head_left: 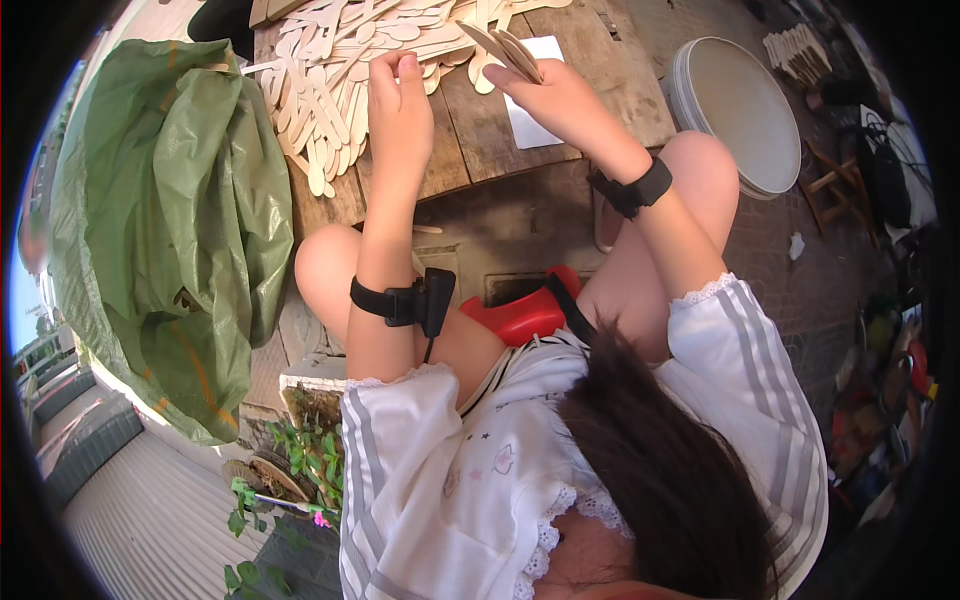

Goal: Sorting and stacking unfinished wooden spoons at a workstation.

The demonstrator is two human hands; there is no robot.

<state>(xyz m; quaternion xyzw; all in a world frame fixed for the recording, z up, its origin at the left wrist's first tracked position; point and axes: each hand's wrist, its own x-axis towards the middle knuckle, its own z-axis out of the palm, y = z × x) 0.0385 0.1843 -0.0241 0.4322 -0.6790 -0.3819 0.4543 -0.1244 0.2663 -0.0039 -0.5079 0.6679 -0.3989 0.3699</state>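
Light wooden spoons (330, 110) lie in a loose, overlapping pile on the plank table (455, 150). My left hand (400, 105) is over the right part of the pile, its fingers bent inward and drawn together. Whatever the fingertips may pinch is hidden among the spoons. To the right, my right hand (560, 100) grips a small bundle of wooden spoons (505, 50), which stick out past the thumb toward the upper left. Beneath that hand a white sheet of paper (535, 125) rests on the planks.
A large green woven sack (170, 230) stands against the table's left side. White round buckets (740, 115), stacked, are beyond my right knee. Something red (530, 310) shows between my legs. Leafy plants (315, 455) grow at lower left, and mixed objects crowd the far right.
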